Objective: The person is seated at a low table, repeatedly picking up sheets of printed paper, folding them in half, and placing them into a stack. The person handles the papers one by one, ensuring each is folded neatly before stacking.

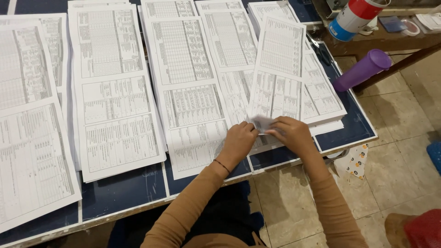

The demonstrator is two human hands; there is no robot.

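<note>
Blue tabletop (349, 131): both hands, left hand (239, 140) and right hand (294, 133), pinch the printed sheet's (278, 78) near corner; its long axis runs away.

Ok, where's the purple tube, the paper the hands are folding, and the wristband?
purple tube (363, 70), head view, middle of its side.
folded paper (262, 122), head view, the creased corner between the hands.
wristband (222, 166), head view, dark band on the left wrist.

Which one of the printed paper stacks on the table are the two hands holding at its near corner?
The tilted top sheet of the second stack from the right. The left hand and right hand pinch its lower corner, while the other stacks lie flat and untouched.
</note>
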